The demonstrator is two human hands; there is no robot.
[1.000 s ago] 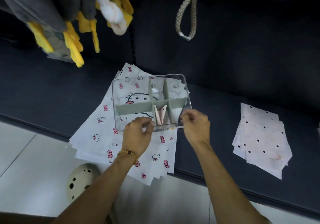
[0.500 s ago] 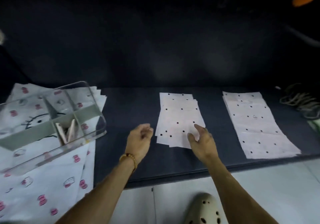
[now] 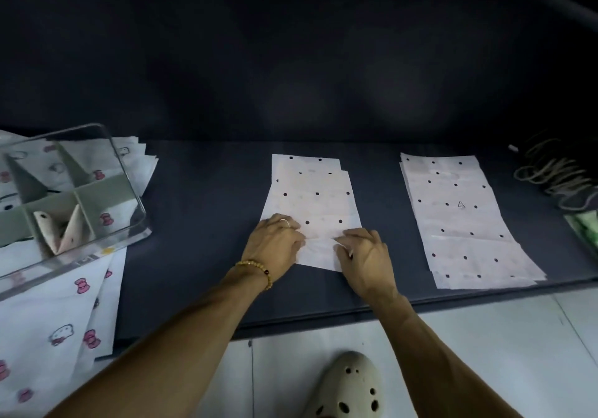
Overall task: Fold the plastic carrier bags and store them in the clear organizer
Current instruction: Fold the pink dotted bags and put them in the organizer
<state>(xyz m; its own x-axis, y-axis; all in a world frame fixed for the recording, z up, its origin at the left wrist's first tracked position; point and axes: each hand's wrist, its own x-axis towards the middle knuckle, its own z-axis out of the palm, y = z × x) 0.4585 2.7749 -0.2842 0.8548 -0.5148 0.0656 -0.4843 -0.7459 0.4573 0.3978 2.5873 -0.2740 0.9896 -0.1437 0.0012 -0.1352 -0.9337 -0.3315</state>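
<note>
Both hands on the middle stack of polka-dot bags [image 3: 312, 204]: left hand [image 3: 275, 244] has fingers curled, pinching the top bag's near-left edge; right hand [image 3: 365, 255] pinches the near-right part, thumb and fingers bent on the plastic. Beaded bracelet [image 3: 257, 270] on the left wrist.

Dark mat [image 3: 200, 223] carries everything. Far left: spread of cat-and-bow print bags [image 3: 55, 327] hanging over the mat's near edge. Second stack of polka-dot bags [image 3: 459, 220] lies right of the middle one, well apart. Clear organizer [image 3: 129, 191] sits on the print bags, grey-green dividers inside; two folded bags [image 3: 61, 233] stand in a near compartment. Rope coil [image 3: 553, 171] at far right. Cream clog [image 3: 348, 388] on the tile floor below.
</note>
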